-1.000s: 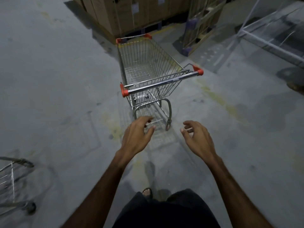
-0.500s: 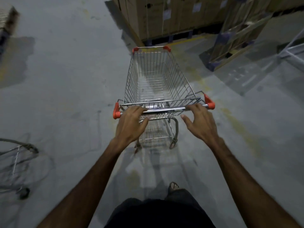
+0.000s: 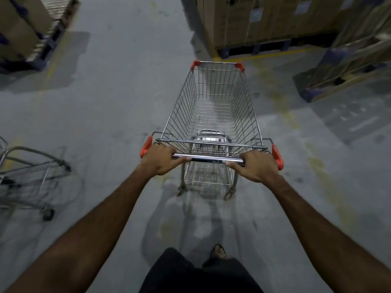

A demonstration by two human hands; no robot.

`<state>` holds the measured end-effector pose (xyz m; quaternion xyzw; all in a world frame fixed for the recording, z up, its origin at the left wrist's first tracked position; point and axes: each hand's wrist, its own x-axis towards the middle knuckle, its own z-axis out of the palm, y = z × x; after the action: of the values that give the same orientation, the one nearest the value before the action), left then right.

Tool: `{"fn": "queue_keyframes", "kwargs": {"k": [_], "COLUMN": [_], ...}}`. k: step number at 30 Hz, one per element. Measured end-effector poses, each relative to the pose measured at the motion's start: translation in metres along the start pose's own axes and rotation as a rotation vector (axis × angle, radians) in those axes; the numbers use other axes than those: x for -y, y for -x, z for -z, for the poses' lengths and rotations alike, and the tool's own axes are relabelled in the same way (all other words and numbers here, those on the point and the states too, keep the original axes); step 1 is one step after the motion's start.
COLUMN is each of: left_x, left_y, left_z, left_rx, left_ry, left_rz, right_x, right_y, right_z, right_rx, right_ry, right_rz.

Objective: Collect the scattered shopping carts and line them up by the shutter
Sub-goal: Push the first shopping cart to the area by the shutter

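Far to the left of the shopping cart point(image 3: 213, 115), a stack of cardboard boxes on a blue pallet point(image 3: 27, 28) is sitting at the top edge of the concrete floor point(image 3: 118, 98). Nearer, also left of the shopping cart and well apart from it, a second cart point(image 3: 27, 176) is showing only in part, cut off by the frame edge and blurred, one caster resting on the floor. Now the left hand point(image 3: 160, 159): its grip is clenching round the left end of the chrome handle bar point(image 3: 208, 158), just beside the orange end cap point(image 3: 146, 146). The shopping cart is standing centre frame on the floor, directly ahead of the person, wire basket holding nothing, orange corner bumpers at its far rim. The right hand point(image 3: 257, 166) is grasping the right end of the same bar, fingers curling under it, next to the other orange cap point(image 3: 277, 156). Beyond the shopping cart's far end, strapped cardboard cartons point(image 3: 254, 20) are standing on a dark pallet behind a yellow floor line point(image 3: 260, 57). To the right of the shopping cart, another loaded pallet point(image 3: 347, 60) is tilting across the corner of the view.
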<state>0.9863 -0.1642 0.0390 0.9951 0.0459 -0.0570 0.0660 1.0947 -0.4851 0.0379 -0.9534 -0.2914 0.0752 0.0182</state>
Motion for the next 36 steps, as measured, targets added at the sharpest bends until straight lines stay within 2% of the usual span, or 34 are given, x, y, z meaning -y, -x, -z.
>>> {"fn": "queue_keyframes", "kwargs": {"k": [6,12,20,28,31,36], "left_x": [0.006,0.013,0.042,0.107,0.132,0.163], "left_y": [-0.006,0.004,0.049,0.100,0.125,0.174], "left_z": [0.004,0.004,-0.008,-0.011,-0.011,-0.004], "left_rx": [0.062,0.082,0.008,-0.005,-0.007,0.005], "left_ry": [-0.046,-0.038,-0.040,-0.032,0.030,-0.009], "left_rz": [0.058,0.085,0.179,0.342,0.406,0.552], "right_x": [0.011,0.021,0.056,0.135,0.169,0.228], "right_y": [-0.008,-0.014,-0.020,-0.046,-0.058,-0.078], "right_z": [-0.006,-0.001,-0.001,-0.002,-0.002,0.000], "right_rx": [-0.024,0.058,0.104,0.106,0.104,0.118], "right_ry": [0.061,0.055,0.103,0.128,0.140,0.171], "right_rz": [-0.019,0.018,0.099,0.229,0.304,0.436]}}
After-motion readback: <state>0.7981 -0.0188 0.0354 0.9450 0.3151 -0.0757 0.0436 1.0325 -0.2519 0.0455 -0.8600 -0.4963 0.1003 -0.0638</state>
